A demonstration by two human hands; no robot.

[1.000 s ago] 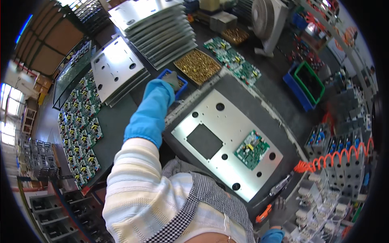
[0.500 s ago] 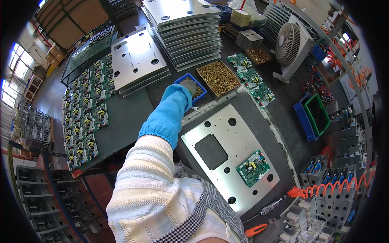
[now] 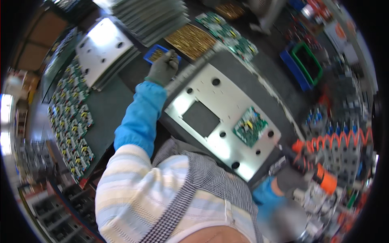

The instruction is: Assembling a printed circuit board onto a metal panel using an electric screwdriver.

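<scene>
Green circuit board (image 3: 250, 126) lay at 11 o'clock from nearer right hand (image 3: 289, 180), clasping tool (image 3: 304, 163); left hand (image 3: 163, 68) curled, contents unclear.

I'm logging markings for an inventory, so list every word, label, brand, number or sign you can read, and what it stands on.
No text can be read in this view.
Circuit board on the metal plate: any print is too small and blurred.
Orange-and-black power tool: too blurred to read any lettering.
</scene>
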